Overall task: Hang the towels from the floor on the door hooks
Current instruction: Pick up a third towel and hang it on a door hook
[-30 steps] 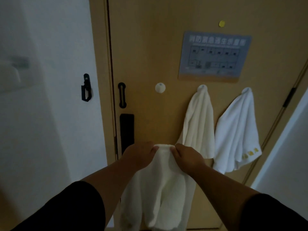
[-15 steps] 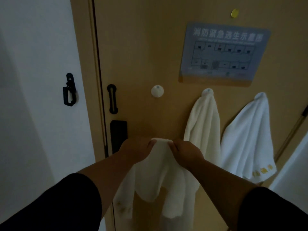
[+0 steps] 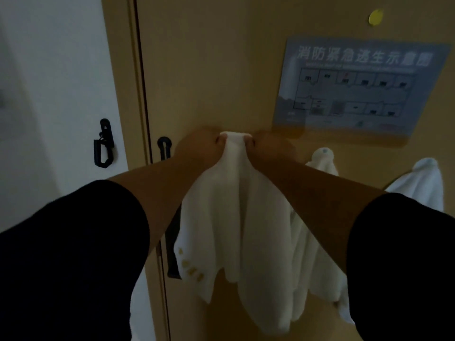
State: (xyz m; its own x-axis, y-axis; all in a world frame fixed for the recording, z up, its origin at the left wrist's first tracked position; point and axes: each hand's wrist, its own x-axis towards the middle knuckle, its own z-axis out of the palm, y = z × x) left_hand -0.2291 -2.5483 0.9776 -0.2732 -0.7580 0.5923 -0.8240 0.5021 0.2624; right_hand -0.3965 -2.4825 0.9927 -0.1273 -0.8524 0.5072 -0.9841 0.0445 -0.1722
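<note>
A white towel (image 3: 236,217) hangs from both my hands against the wooden door (image 3: 209,70). My left hand (image 3: 199,150) and my right hand (image 3: 272,150) each grip its bunched top edge, held up where the left door hook was; that hook is hidden behind the towel and hands. The towel's lower left corner carries yellow embroidery. To the right, a second white towel (image 3: 320,163) hangs on a hook, mostly behind my right forearm. A third white towel (image 3: 423,183) hangs on the hook at the far right.
A blue-grey escape-plan sign (image 3: 357,87) is fixed to the door above the hooks, with a yellow dot (image 3: 375,17) higher up. A black latch (image 3: 103,143) sits on the white wall (image 3: 61,70) at left. A black door handle (image 3: 163,147) shows beside my left wrist.
Both hands have lifted the towel's top edge up the door, from handle height to the level of the left hook, which they now cover. The view has moved closer.
</note>
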